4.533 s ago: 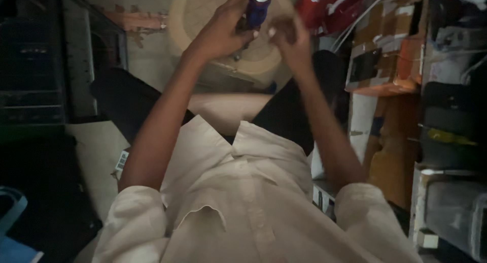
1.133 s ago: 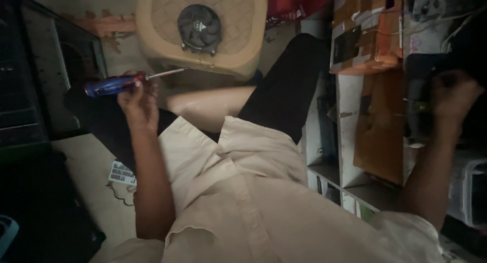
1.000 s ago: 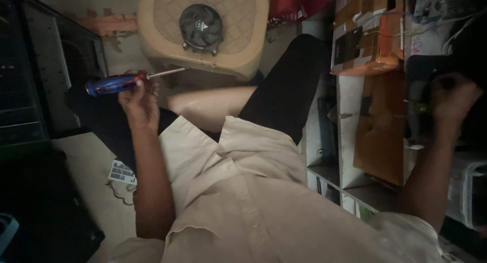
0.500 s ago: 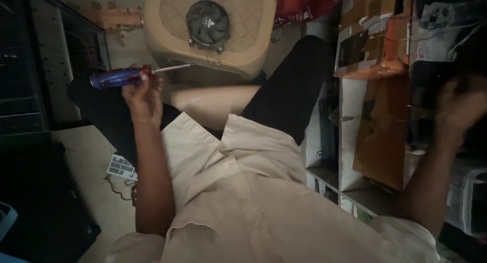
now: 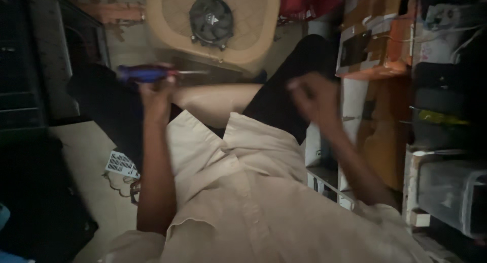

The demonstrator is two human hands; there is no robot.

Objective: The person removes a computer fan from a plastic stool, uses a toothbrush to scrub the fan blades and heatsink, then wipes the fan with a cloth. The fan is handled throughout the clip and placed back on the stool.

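My left hand is raised over my lap and grips a blue-handled screwdriver, its thin shaft pointing right. Beyond it a round black cooling fan lies on a beige woven seat. My right hand hovers blurred above my dark trouser leg, next to the shelves; its fingers look curled, and the blur hides whether anything is in them. My cream shirt fills the lower middle of the view.
Shelves on the right carry cardboard boxes, an orange box and a clear plastic bin. A dark cabinet stands at the left. A small white vented part lies on the floor. A red bag sits at the top.
My right hand has swung back from the shelves at the far right toward the middle. My left hand keeps the screwdriver, now a little further right in view.
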